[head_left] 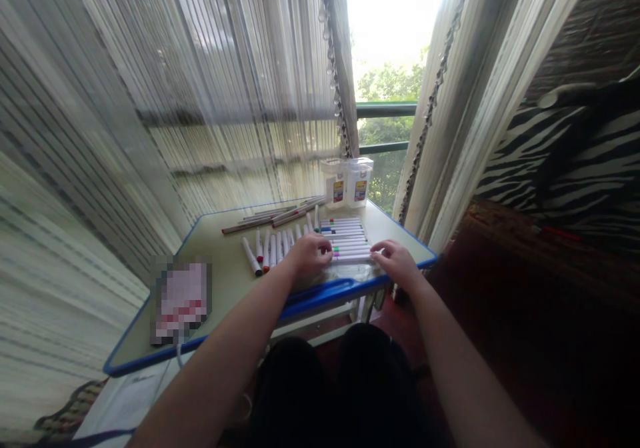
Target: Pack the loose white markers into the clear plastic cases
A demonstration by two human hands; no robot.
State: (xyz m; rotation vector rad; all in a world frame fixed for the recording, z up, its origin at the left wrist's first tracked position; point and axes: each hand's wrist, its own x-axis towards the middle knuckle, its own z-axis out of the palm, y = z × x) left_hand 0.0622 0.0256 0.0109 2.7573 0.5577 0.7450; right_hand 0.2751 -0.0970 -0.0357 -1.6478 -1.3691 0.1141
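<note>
Slim, white plastic markers [352,257] lie side by side on the pale, blue-edged surface [223,261], probably light, stiff and prone to roll, best held at both ends, where left hand [310,253] and right hand [399,263] curl, each grip's closure unclear.

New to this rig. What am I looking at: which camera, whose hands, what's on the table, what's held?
No robot here: one head-worn camera looks forward and down at the wearer's bare hands. The left hand and right hand are at opposite ends of the nearest markers in a crosswise row; whether they grip one is unclear. More white markers lie left of that row, with slim sticks or pencils behind. Two clear containers stand at the far edge of the blue-rimmed table. The item at left is pixelated.
</note>
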